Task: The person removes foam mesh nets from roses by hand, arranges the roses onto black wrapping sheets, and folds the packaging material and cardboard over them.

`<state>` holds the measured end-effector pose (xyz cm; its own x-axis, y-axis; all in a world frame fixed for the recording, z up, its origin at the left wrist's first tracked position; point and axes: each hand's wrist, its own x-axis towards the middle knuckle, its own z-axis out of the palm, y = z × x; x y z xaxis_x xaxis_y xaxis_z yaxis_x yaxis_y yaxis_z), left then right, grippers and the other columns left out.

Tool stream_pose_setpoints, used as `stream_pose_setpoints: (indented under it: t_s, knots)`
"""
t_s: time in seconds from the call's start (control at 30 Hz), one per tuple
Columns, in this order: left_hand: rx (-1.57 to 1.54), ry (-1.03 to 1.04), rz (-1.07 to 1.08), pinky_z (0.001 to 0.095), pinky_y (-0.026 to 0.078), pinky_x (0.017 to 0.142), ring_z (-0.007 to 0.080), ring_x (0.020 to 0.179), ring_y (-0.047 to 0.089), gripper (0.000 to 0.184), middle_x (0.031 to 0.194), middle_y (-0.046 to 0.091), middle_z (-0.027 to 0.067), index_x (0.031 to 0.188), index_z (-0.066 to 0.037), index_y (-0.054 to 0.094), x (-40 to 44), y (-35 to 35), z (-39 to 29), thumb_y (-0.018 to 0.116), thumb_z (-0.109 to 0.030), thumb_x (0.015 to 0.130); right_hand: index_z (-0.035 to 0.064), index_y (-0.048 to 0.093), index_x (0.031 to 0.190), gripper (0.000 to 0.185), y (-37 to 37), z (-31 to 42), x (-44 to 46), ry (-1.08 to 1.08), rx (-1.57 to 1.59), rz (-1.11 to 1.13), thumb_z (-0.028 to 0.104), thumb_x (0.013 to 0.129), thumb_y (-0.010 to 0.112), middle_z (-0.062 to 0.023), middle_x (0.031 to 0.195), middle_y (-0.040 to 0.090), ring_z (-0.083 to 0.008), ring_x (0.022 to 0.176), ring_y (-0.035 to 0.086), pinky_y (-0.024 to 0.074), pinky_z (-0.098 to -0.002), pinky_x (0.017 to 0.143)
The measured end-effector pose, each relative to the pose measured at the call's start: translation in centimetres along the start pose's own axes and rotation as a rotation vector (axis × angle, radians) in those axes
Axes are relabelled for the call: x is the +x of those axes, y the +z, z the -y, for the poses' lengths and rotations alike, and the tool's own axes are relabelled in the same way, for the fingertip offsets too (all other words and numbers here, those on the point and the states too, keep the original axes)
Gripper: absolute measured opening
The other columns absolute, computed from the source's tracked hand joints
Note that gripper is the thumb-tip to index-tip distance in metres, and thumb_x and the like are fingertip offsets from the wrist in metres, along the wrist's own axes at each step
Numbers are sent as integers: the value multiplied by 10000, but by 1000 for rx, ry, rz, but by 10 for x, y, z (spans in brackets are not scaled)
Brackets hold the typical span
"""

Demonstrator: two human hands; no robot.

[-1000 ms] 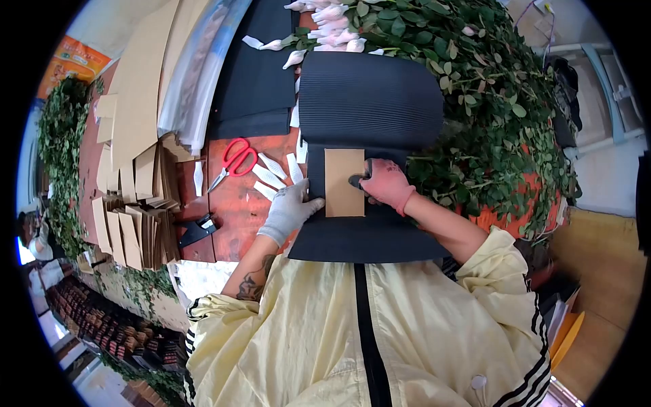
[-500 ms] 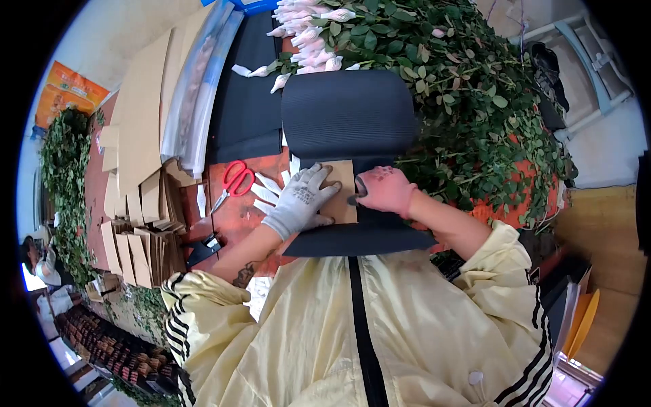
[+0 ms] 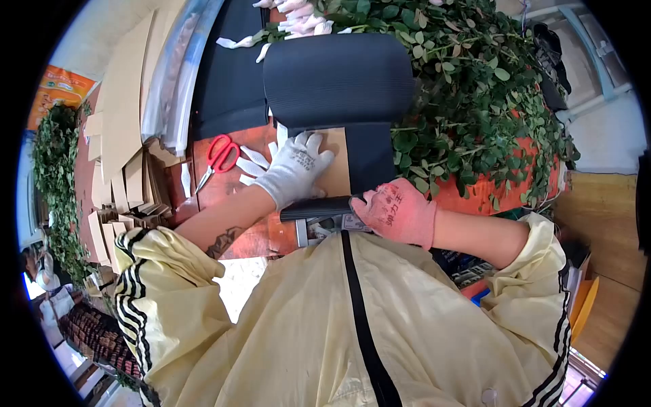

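Observation:
My left hand [image 3: 302, 169], in a pale grey glove, lies with fingers spread on a piece of brown cardboard [image 3: 337, 159]. Under the cardboard is a black ribbed sheet [image 3: 371, 159], whose far part curls up in a broad flap. My right hand [image 3: 399, 214], in a pink glove, has its fingers closed on the sheet's near edge, which is turned up as a narrow strip along the table edge. Red-handled scissors [image 3: 222, 154] and several white mesh sleeves [image 3: 253, 159] lie left of my left hand.
Leafy rose stems [image 3: 468, 88] heap at the right, with pale wrapped buds [image 3: 298, 20] at the back. More black sheets [image 3: 230, 81], clear plastic sleeves [image 3: 180, 74] and stacked cardboard [image 3: 122, 102] lie left on the red table [image 3: 258, 241]. A folding chair frame [image 3: 597, 54] stands at far right.
My right hand has moved from beside the cardboard down to the sheet's near edge and grips it. That edge, earlier lying wide, is now folded up. The camera view has shifted.

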<state>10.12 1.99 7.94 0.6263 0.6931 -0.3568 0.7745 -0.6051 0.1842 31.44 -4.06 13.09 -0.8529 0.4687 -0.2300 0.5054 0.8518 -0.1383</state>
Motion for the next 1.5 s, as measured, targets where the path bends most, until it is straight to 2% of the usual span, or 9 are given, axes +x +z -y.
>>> stream_pose_setpoints:
  t_s: [0.17, 0.3, 0.4, 0.5, 0.77, 0.93, 1.0, 1.17, 1.5]
  knots:
    - [25, 50, -15, 498, 311, 1021, 409, 1286, 300, 723, 1369, 318, 232, 1263, -138, 479, -2, 2, 4, 738, -424, 652, 26, 552, 1072, 337, 19, 4, -7, -99, -144, -205, 166, 776, 474, -43, 741, 539, -207, 680, 553, 415, -338, 551]
    - [26, 73, -132, 442, 313, 1027, 383, 1260, 340, 668, 1336, 372, 207, 1205, -108, 491, -4, 13, 7, 731, -408, 659, 64, 544, 1144, 369, -45, 11, 24, -11, -97, 272, 267, 849, 456, -81, 877, 547, -198, 877, 546, 419, -351, 732]
    - [-1061, 238, -405, 442, 320, 1025, 368, 1262, 348, 668, 1341, 389, 172, 1245, -132, 475, 19, 106, 39, 695, -420, 684, 93, 510, 1203, 433, -77, -1, 75, -8, -202, 65, 372, 875, 462, -104, 1087, 528, -239, 1052, 506, 396, -380, 859]
    - [85, 90, -74, 454, 316, 1010, 351, 1223, 395, 747, 1282, 451, 158, 1292, -161, 438, -8, -9, 1, 665, -494, 664, 7, 478, 1191, 605, -89, -53, 122, 93, -128, -22, 442, 779, 562, -264, 1332, 409, -370, 1254, 376, 333, -461, 989]
    - [-71, 90, -106, 485, 311, 1012, 432, 1233, 348, 664, 1336, 357, 261, 1184, -124, 537, 0, 5, 16, 686, -502, 658, 20, 590, 1167, 585, 38, -179, 187, 51, 1066, 380, 495, 939, 337, -96, 1129, 615, -198, 1042, 532, 356, -300, 947]
    - [-33, 27, -6, 471, 331, 983, 383, 1237, 372, 609, 1353, 363, 225, 1213, -169, 522, 4, -1, 11, 647, -498, 717, 56, 632, 1108, 620, 27, -181, 183, 196, 855, 513, 568, 898, 355, -138, 1122, 618, -266, 1017, 569, 404, -343, 923]
    - [-39, 9, -11, 472, 333, 978, 377, 1227, 381, 591, 1340, 375, 218, 1202, -169, 532, 6, -5, 12, 643, -494, 721, 98, 619, 1124, 550, 15, -179, 185, -225, 211, 486, 539, 863, 419, -140, 1118, 619, -298, 989, 590, 438, -365, 896]
    - [-75, -4, 131, 475, 319, 991, 384, 1218, 380, 558, 1289, 425, 205, 1180, -175, 560, 9, -17, 14, 600, -518, 743, 140, 511, 1210, 507, -114, -252, 190, 295, -86, -581, 364, 765, 608, -81, 965, 590, -279, 972, 562, 406, -416, 914]
    - [-415, 273, 72, 432, 460, 803, 304, 977, 585, 422, 1157, 559, 122, 1125, -126, 583, -8, -117, 11, 620, -365, 780, 175, 523, 876, 145, -128, -370, 150, 283, -764, -288, 265, 762, 533, -31, 771, 508, -186, 762, 543, 433, -321, 689]
